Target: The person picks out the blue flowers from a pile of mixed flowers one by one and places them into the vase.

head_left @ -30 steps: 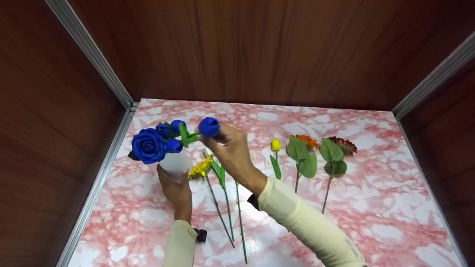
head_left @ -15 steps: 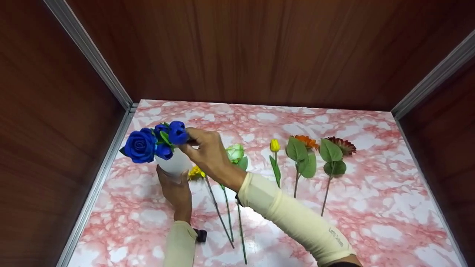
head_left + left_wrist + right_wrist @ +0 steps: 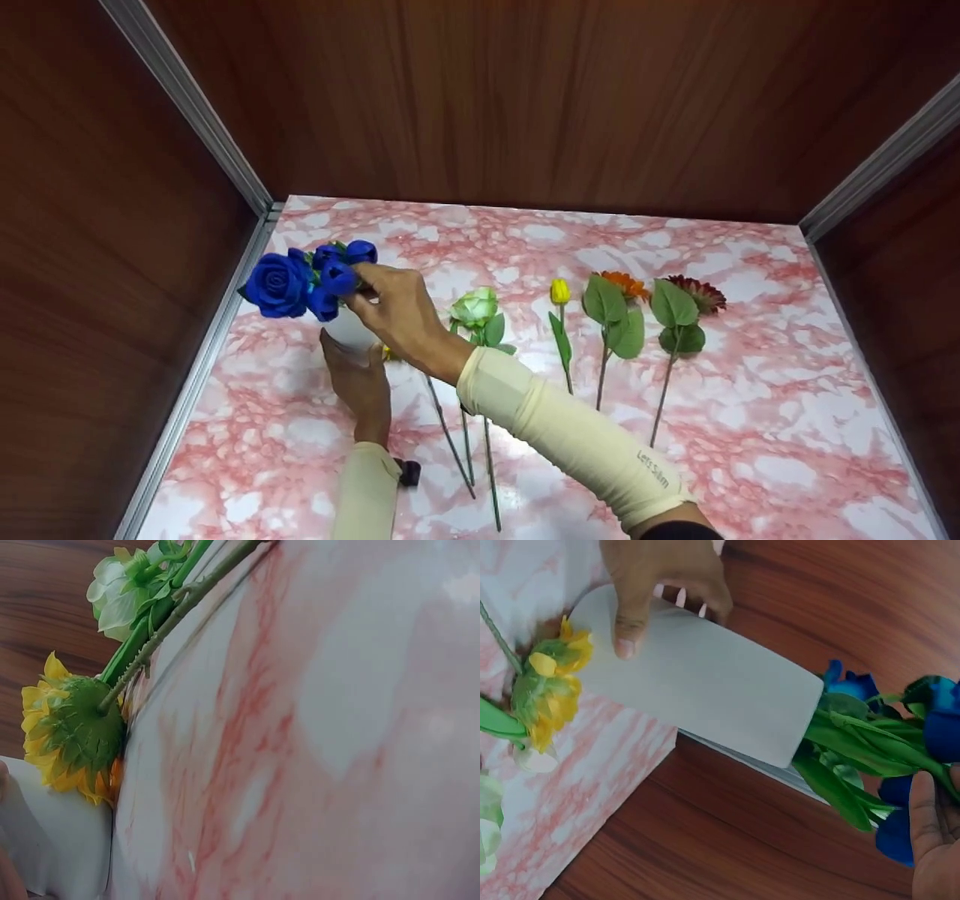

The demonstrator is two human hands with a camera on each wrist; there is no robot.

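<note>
A white vase (image 3: 705, 682) stands at the table's left side, and my left hand (image 3: 364, 390) grips it round its lower part. Out of its mouth rise a blue rose (image 3: 275, 285) and several blue tulips (image 3: 361, 252), with green leaves (image 3: 855, 742) at the rim. My right hand (image 3: 405, 315) pinches one blue tulip (image 3: 337, 278) just below its bloom, above the vase mouth. That tulip's stem runs down among the leaves; its lower end is hidden. A yellow sunflower (image 3: 82, 727) lies against the vase's base, mostly covered by my right hand in the head view.
Beside the sunflower lies a pale green rose (image 3: 475, 307). Farther right are a yellow tulip (image 3: 560, 291), an orange flower (image 3: 625, 285) and a dark red flower (image 3: 701, 294). Brown wood panels (image 3: 510, 105) wall in the pink marbled table (image 3: 765, 405).
My right hand has moved left and slightly down, bringing the blue tulip from beside the bunch in among the other blue blooms. My left hand has kept its hold on the vase.
</note>
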